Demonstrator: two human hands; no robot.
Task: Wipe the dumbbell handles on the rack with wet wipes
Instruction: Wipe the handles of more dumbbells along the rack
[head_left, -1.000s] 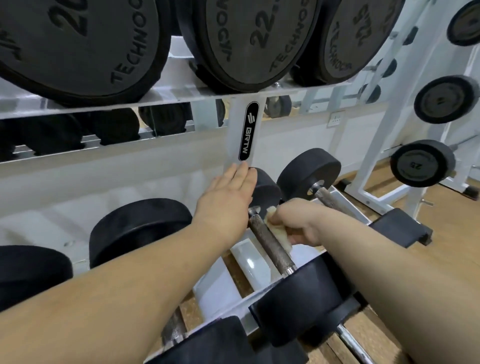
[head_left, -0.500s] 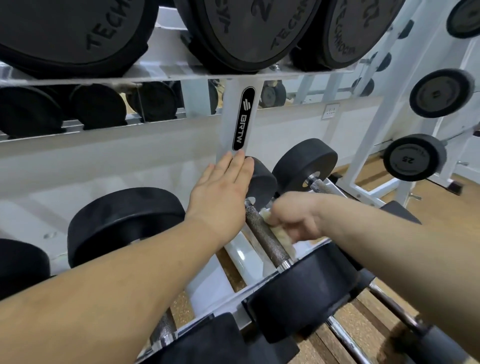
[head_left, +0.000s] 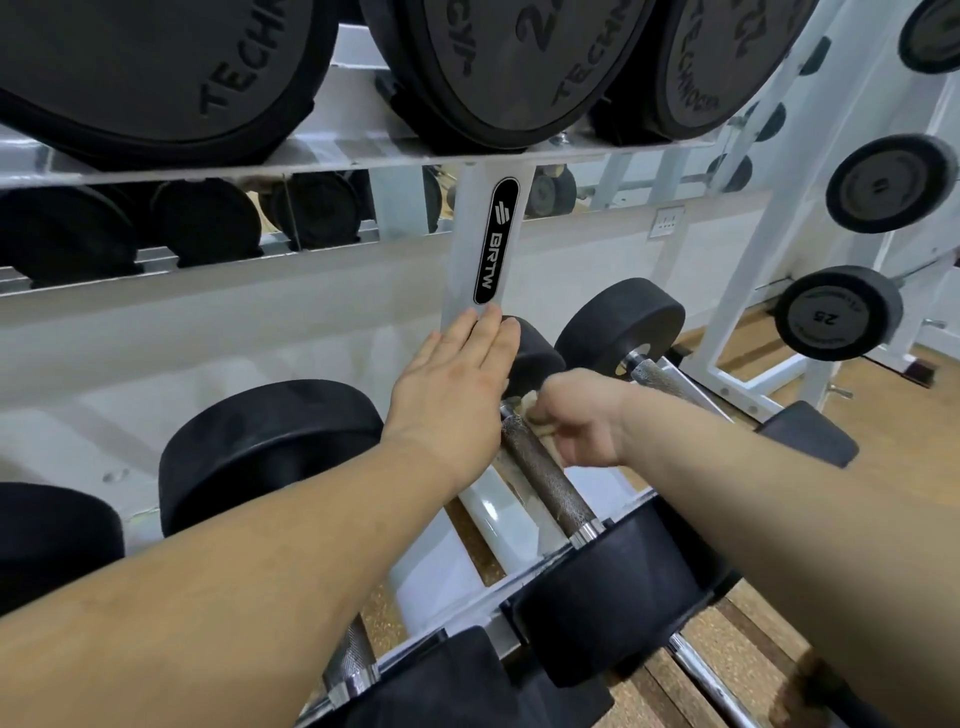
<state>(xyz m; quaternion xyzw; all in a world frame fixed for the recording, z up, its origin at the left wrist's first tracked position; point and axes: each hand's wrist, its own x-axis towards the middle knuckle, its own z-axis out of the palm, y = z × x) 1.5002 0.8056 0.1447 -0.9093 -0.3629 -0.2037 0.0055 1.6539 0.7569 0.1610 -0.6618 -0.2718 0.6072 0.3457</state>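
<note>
A black dumbbell lies on the lower shelf of the white rack (head_left: 485, 244), its knurled metal handle (head_left: 548, 480) running from its far head (head_left: 532, 358) to its near head (head_left: 613, 592). My right hand (head_left: 582, 421) grips a pale wet wipe (head_left: 524, 402) around the far end of that handle. With straight fingers, my left hand (head_left: 452, 389) rests flat against the far head. Most of the wipe is hidden inside my fist.
More dumbbells lie on the same shelf: one to the right with a bare handle (head_left: 660, 376), one to the left (head_left: 265, 447). Large black dumbbell heads (head_left: 498, 62) hang close overhead on the upper shelf. A second white rack with weights (head_left: 836, 312) stands at right.
My right hand with the wipe has slid up the handle toward the far head. The left hand keeps its place on that head. The view has tilted slightly downward.
</note>
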